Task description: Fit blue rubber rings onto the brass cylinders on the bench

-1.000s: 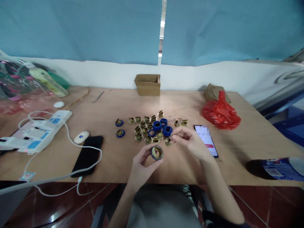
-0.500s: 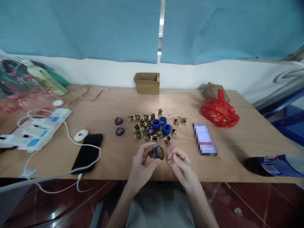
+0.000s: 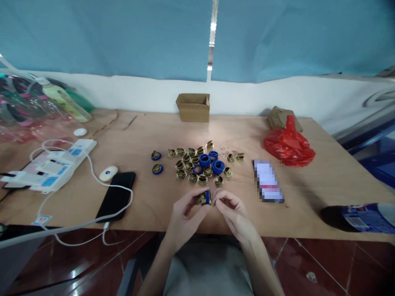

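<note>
Head view | left hand (image 3: 185,216) pinches blue-ringed brass fitting (image 3: 206,198) — right hand (image 3: 233,213) grip touching it | no legible writing

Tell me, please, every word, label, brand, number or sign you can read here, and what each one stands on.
None can be read.
Power strip: blue labels, too small.
Tag on the white cable: red mark, blurred.
Bottle at the right edge: blue label, print illegible.
Phone right of the hands: screen pixelated.
Cardboard box: no print visible.

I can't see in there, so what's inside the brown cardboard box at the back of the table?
The cardboard box is open at the top, but only its front wall and rim show. Its inside is hidden from this angle. Behind it are a white wall and blue curtain.
</note>
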